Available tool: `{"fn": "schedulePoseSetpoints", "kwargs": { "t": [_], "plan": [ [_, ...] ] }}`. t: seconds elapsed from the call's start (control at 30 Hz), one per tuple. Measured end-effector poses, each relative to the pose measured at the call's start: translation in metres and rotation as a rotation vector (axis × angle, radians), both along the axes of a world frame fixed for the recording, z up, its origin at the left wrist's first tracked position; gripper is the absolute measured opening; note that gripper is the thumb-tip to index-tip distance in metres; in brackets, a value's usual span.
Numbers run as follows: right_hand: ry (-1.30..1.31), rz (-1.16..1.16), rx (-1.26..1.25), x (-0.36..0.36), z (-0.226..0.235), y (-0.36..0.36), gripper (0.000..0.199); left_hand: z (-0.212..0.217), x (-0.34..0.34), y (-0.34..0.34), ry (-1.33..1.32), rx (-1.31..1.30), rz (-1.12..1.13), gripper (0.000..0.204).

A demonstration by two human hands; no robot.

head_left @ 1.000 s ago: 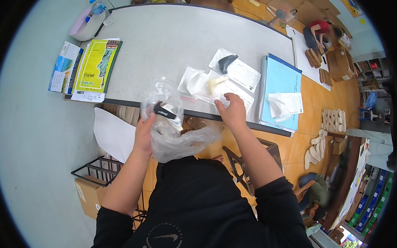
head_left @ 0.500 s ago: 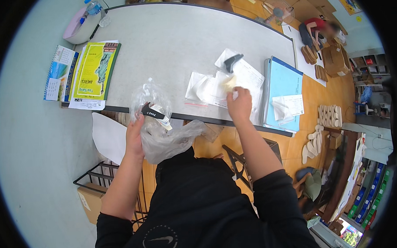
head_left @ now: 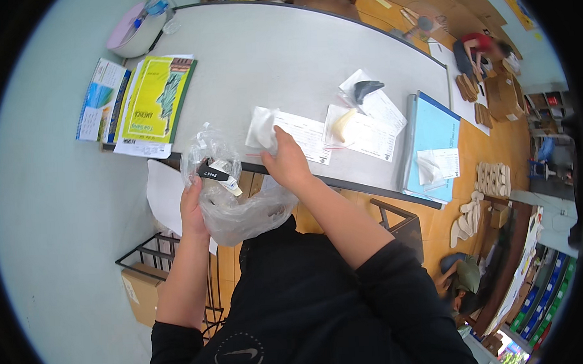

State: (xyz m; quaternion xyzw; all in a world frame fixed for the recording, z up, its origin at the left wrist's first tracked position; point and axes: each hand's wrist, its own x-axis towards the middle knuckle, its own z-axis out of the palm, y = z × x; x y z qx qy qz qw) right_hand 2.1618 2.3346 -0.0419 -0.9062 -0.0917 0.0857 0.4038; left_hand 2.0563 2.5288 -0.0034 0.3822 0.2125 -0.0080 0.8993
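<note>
My left hand [head_left: 193, 210] grips a crumpled clear plastic bag [head_left: 231, 197] at the table's near edge; a dark flat piece with a white label [head_left: 215, 173] shows inside it. My right hand [head_left: 286, 160] rests on a small white bagged piece [head_left: 262, 127] lying on the grey table [head_left: 287, 60], its fingers closed on that piece's edge. Just right of it lie paper sheets [head_left: 309, 135], one with a cream-coloured piece [head_left: 342, 124], another with a dark piece in a clear bag [head_left: 364, 89].
A blue folder [head_left: 431, 135] with a paper on it lies at the table's right. Yellow and blue booklets [head_left: 148, 100] sit at the left, a pink-rimmed bowl [head_left: 135, 30] at the far corner. A wire rack [head_left: 143, 261] and cardboard box [head_left: 141, 293] stand below. A person in red [head_left: 476, 47] crouches on the wooden floor.
My right hand has moved left from the cream piece's sheet to the white bagged piece. The left hand still holds the plastic bag, now slightly lower.
</note>
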Motion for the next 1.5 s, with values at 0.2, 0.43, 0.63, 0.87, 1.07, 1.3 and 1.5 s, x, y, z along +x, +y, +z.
{"fn": "schedulePoseSetpoints", "kwargs": {
  "t": [0.2, 0.43, 0.63, 0.87, 1.07, 1.3, 1.5],
  "plan": [
    [-0.236, 0.052, 0.041, -0.01, 0.0, 0.008, 0.04, 0.003, -0.033, 0.024, 0.049, -0.025, 0.175, 0.052],
    [-0.356, 0.028, -0.398, -0.024, -0.009, -0.071, 0.046, -0.015, -0.05, 0.028, 0.048, -0.059, 0.126, 0.053],
    [-0.248, 0.062, -0.402, -0.022, 0.002, -0.085, 0.043, -0.026, -0.047, 0.024, 0.026, -0.076, 0.113, 0.053],
    [-0.339, 0.23, -0.411, -0.031, -0.012, -0.066, 0.042, -0.013, -0.043, 0.015, 0.048, -0.053, 0.121, 0.048],
    [-0.32, 0.179, -0.218, -0.033, 0.013, -0.068, 0.037, -0.008, -0.046, -0.003, 0.069, -0.023, 0.101, 0.05],
    [0.407, -0.004, 0.532, -0.056, 0.077, -0.076, 0.017, 0.005, -0.053, -0.069, 0.119, -0.124, 0.039, 0.032],
    [0.401, 0.111, 0.569, -0.083, 0.101, -0.12, 0.014, 0.016, -0.055, -0.115, 0.158, -0.089, -0.118, 0.038]
  ]
}}
